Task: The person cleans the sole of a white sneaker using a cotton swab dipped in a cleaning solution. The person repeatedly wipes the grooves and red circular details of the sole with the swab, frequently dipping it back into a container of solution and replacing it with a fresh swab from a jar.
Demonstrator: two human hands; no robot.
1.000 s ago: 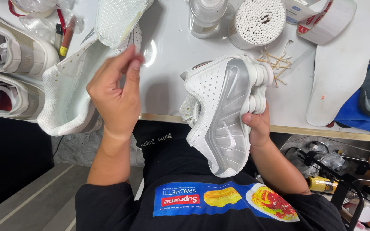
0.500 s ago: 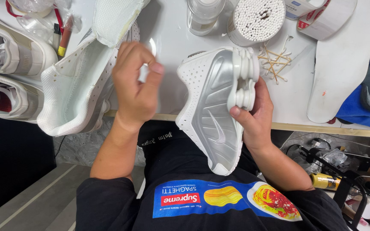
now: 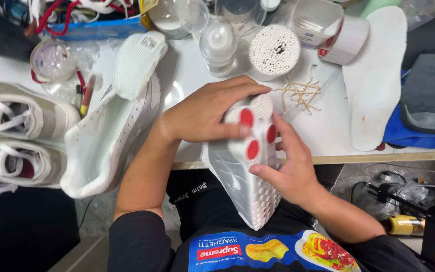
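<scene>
White mesh sneaker with red heel pads (image 3: 250,166), sole upward, is sitting over the bench's (image 3: 328,136) near edge; you are clamping it in both hands, left hand (image 3: 202,113) and right hand (image 3: 288,168). Cleaning looks unfinished.

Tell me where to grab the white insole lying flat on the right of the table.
Take the white insole by its narrow end nearest the table's front edge, coming from that side. It lies flat with that end close to the edge, and the gray cloth crowds its right side, so a thumb-and-finger pinch looks easiest there.
</scene>
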